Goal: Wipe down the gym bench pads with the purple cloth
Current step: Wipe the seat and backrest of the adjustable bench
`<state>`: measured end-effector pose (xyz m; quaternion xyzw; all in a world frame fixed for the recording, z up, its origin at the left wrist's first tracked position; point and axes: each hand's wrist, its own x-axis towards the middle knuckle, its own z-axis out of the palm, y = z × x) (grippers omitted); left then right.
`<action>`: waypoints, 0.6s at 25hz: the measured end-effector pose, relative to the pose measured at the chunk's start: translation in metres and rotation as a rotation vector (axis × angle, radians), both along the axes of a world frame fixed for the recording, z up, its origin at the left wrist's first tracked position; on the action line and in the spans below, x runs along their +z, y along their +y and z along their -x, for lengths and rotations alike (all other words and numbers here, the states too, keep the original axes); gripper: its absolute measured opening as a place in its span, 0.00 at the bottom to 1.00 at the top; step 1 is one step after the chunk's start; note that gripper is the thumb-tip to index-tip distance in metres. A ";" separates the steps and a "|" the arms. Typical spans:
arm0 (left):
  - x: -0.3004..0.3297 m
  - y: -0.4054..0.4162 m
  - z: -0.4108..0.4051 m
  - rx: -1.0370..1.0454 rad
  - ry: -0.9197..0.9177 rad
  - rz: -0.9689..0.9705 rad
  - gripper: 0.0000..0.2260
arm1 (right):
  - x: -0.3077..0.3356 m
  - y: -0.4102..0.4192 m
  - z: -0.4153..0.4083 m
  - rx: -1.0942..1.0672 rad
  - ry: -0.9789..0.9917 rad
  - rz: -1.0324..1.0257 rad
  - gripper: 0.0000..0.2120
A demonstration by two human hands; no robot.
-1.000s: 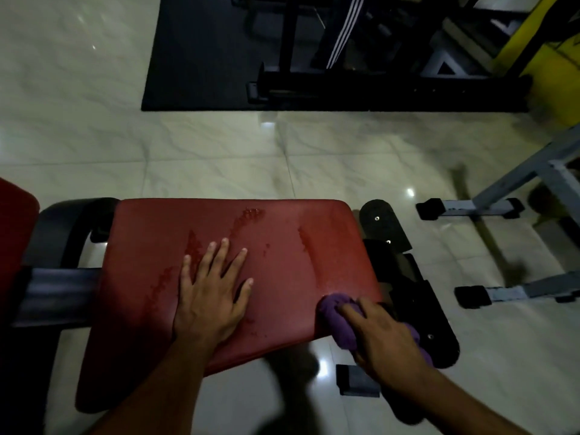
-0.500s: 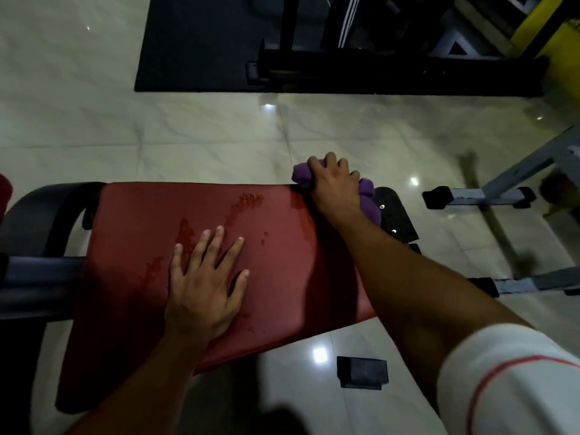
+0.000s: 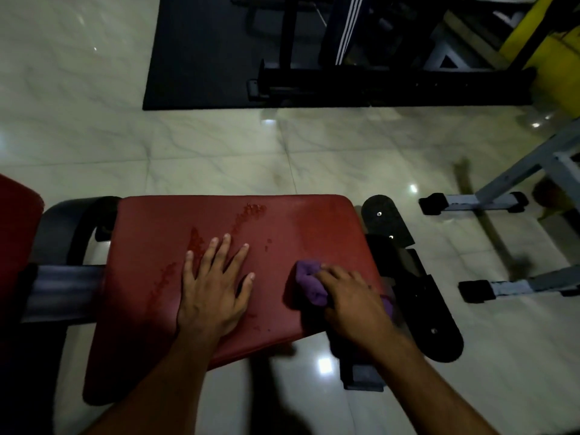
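A red bench pad (image 3: 282,227) fills the middle of the head view, with wet droplets across its left-centre. My left hand (image 3: 213,287) lies flat on the pad, fingers spread. My right hand (image 3: 351,302) grips the bunched purple cloth (image 3: 309,282) and presses it on the pad near the right edge. Part of the cloth is hidden under my fingers. A second red pad (image 3: 15,233) shows at the far left edge.
Black bench frame plates (image 3: 408,277) stick out right of the pad. Grey metal legs with black feet (image 3: 477,202) stand on the marble floor at right. A black rubber mat (image 3: 204,51) with dark gym equipment lies beyond. A small black block (image 3: 364,376) sits under my right wrist.
My right hand has pulled the cloth from the pad's far right corner back toward the near right edge. My left hand has stayed flat in place.
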<state>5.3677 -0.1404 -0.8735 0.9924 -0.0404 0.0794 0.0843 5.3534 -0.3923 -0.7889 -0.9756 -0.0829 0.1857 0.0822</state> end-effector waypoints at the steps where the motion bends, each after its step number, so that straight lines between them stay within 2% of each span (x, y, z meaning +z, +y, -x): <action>1: 0.002 -0.001 0.000 0.002 0.006 -0.001 0.27 | 0.002 -0.001 0.009 -0.036 0.026 -0.033 0.27; 4: 0.003 0.000 0.002 -0.006 0.004 -0.015 0.27 | 0.008 0.003 0.001 -0.172 0.005 -0.126 0.20; 8: 0.000 0.000 -0.004 -0.014 0.133 -0.058 0.29 | -0.007 0.012 -0.021 -0.296 -0.159 -0.049 0.22; 12: 0.027 0.026 0.003 -0.073 0.350 0.039 0.40 | -0.028 0.018 -0.007 -0.178 -0.062 -0.010 0.41; 15: 0.028 0.078 0.054 0.069 0.204 0.030 0.37 | -0.036 0.006 -0.002 -0.080 -0.167 0.021 0.38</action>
